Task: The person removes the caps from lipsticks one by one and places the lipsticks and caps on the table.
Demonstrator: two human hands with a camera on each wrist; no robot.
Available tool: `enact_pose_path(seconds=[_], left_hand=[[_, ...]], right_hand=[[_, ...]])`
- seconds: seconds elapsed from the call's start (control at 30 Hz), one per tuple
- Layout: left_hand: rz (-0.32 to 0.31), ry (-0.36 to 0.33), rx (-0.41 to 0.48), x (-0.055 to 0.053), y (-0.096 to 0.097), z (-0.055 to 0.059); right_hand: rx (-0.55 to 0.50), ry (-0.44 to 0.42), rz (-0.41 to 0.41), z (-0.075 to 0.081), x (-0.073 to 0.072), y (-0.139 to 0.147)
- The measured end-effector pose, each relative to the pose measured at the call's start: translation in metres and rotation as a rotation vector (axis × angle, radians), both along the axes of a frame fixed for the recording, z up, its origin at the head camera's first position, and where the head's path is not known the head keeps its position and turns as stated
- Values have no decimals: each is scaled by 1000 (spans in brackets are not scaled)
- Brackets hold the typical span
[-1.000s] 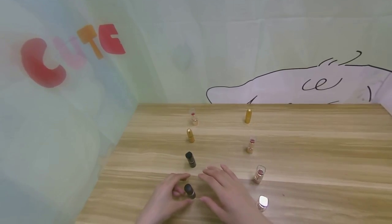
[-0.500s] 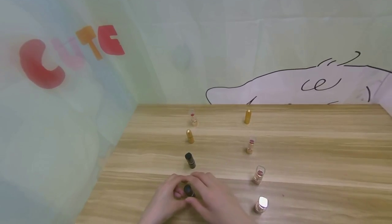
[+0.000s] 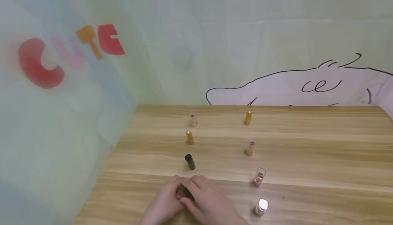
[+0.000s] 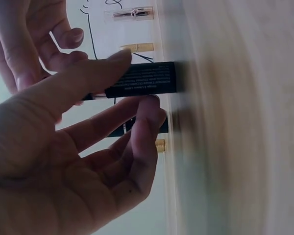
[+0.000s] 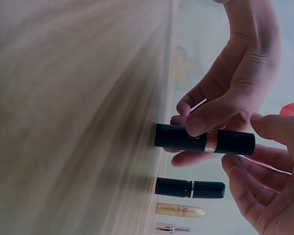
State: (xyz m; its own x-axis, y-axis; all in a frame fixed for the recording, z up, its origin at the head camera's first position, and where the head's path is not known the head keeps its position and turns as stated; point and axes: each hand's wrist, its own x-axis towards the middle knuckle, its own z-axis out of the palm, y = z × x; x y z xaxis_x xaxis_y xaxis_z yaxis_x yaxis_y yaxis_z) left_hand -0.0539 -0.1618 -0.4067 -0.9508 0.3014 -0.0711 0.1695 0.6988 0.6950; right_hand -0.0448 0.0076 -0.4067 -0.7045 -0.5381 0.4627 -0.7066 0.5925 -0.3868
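Note:
A black lipstick (image 3: pixel 188 193) stands upright on the table, mostly covered by the hands in the head view. My left hand (image 3: pixel 164 199) pinches its lower part between thumb and fingers, seen closely in the left wrist view, where printed text shows on the black base (image 4: pixel 142 81). In the right wrist view, my right hand (image 5: pixel 272 178) has its thumb and curled fingers at the black cap (image 5: pixel 235 142). A shiny band shows between cap and base. Just beyond the hands stands a second black lipstick (image 3: pixel 190 162).
Farther back in that left row are a gold lipstick (image 3: pixel 190 138) and a clear-capped lipstick (image 3: pixel 193 119). The right row has a gold lipstick (image 3: pixel 248 118), a clear-capped pink one (image 3: pixel 250 148), a square clear-capped one (image 3: pixel 259 177) and a silver-topped one (image 3: pixel 261 207). Fabric walls enclose the wooden table (image 3: pixel 322 150).
My right hand has moved left from beside the black lipstick and closed in around its top. My left hand has tightened around the base. The other lipsticks have stayed put.

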Motion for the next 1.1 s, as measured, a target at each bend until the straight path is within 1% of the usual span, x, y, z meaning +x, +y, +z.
enact_pose_path(seconds=[0.13, 0.23, 0.3, 0.4, 0.5, 0.77, 1.1], left_hand=[[-37, 5, 18, -1, -1, -2], [-53, 21, 9, -1, -1, -4], [-56, 52, -16, -1, -1, -5], [-55, 101, -50, 0, -2, -7], [-58, 130, -58, 1, -2, -8], [-64, 112, -28, 0, -3, -9], [-74, 91, -15, -2, -2, -6]], right_hand=[[19, 17, -11, -1, 0, -3], [36, 41, -26, -1, 1, -5], [42, 45, -27, -1, 1, -6], [37, 31, -19, -1, 0, -6], [33, 30, -17, -1, 0, -6], [34, 46, -17, 0, 1, -7], [18, 66, -19, -2, 1, -8]])
